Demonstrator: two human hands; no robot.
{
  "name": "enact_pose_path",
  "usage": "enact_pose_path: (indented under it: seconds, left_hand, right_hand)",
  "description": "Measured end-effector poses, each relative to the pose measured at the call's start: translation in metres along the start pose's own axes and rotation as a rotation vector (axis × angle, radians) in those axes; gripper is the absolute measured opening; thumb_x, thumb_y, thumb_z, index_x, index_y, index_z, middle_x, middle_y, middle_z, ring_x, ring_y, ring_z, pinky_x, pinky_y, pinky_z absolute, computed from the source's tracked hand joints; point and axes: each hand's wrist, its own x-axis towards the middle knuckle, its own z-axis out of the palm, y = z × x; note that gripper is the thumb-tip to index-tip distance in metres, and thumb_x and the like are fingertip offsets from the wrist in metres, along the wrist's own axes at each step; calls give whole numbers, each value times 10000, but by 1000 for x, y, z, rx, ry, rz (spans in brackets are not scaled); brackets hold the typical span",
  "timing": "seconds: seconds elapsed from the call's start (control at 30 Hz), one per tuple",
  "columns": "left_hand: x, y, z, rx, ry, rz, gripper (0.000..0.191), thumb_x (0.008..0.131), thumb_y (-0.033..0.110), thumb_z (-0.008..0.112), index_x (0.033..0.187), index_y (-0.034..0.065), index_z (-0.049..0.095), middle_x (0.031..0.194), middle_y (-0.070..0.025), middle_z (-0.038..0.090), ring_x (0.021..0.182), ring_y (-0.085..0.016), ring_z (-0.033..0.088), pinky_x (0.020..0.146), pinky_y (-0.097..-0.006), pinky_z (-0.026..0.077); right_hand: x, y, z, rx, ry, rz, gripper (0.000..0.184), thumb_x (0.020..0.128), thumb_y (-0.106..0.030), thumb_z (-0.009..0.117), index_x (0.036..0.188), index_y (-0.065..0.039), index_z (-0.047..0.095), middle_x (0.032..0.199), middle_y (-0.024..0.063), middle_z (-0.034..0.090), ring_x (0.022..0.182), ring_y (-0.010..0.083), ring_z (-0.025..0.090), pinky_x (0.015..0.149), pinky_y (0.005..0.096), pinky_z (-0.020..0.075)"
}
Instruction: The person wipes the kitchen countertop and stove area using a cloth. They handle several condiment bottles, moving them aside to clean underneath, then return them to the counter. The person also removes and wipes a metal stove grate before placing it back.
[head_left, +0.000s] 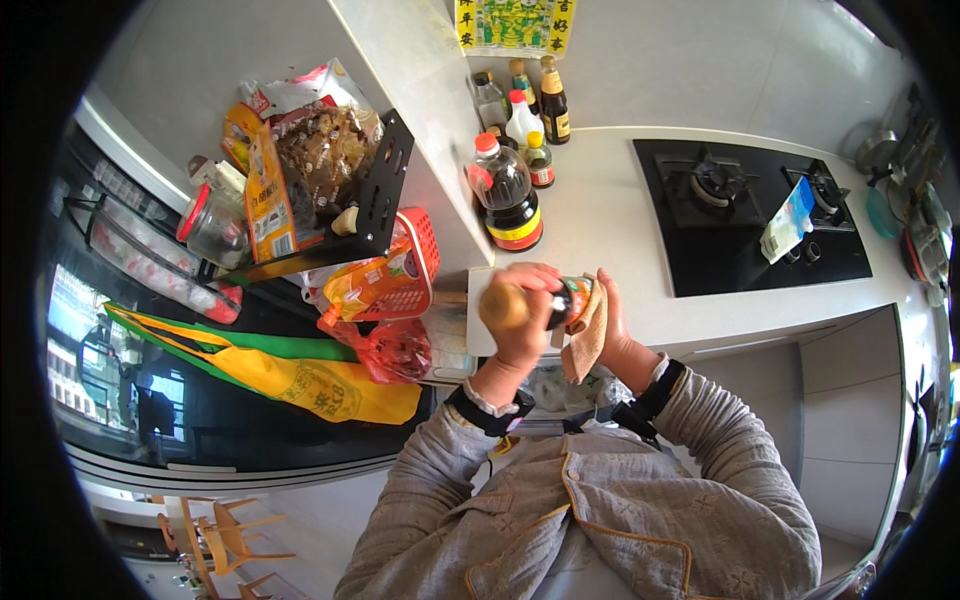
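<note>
My left hand (521, 315) is closed around the neck end of a dark sauce bottle (559, 309) with a tan cap, which is blurred. Against the bottle's other end my right hand (615, 322) presses a tan cloth (587, 337), part of which hangs down below the fingers. The bottle lies tilted between both hands, above the front edge of the white countertop (592, 217). Just beyond my hands a large plastic bottle (514, 199) with a red cap and dark liquid stands upright, with several smaller condiment bottles behind it.
A black gas hob (750, 217) at the right carries a blue-and-white packet (789, 217). At the left are a black metal rack (386, 187) of food packets, a glass jar (217, 229) with a red lid, a red plastic basket (427, 255) and a yellow-green apron (330, 382).
</note>
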Motion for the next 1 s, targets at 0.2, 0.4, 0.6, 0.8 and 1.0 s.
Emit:
enact_pose_path:
  seconds: [0.2,0.4,0.6,0.8,1.0]
  left_hand:
    - [-61,-24,4,282,-218,144,649,778,576,761,1080,91,453,1060,-79,609,1114,-281,578,1070,-500,383]
    - [-63,-49,-8,360,-324,33,621,833,504,756,1168,80,450,1228,-131,520,1272,-343,467,1134,-532,299]
    - [-58,-56,-22,455,-509,56,675,860,506,721,1288,66,440,1349,-174,442,1352,-398,373,1148,-521,283]
    - [-49,-58,-34,354,-582,-107,690,885,525,659,1337,51,442,1351,-183,440,1378,-418,339,1168,-532,255]
    - [-39,-51,-33,486,-470,-195,663,1010,562,415,1361,-1,402,1358,-195,429,1357,-357,376,1154,-451,275]
  right_hand:
    - [-6,-2,12,186,-23,81,672,863,-709,550,1051,-65,596,930,127,631,816,257,621,798,385,543]
    - [-12,6,17,140,-107,20,512,964,-554,546,1106,-63,574,1001,84,632,896,212,632,843,346,541]
    - [-15,3,19,-151,-11,17,501,1005,-562,460,1210,-115,555,1076,59,641,969,185,648,843,313,555]
    - [-20,4,13,-295,3,64,478,1038,-541,385,1239,-138,544,1119,66,642,957,187,668,772,328,588]
    - [-27,-5,31,-418,36,-60,299,1071,-340,419,1220,-94,500,1101,69,611,988,174,629,841,320,555]
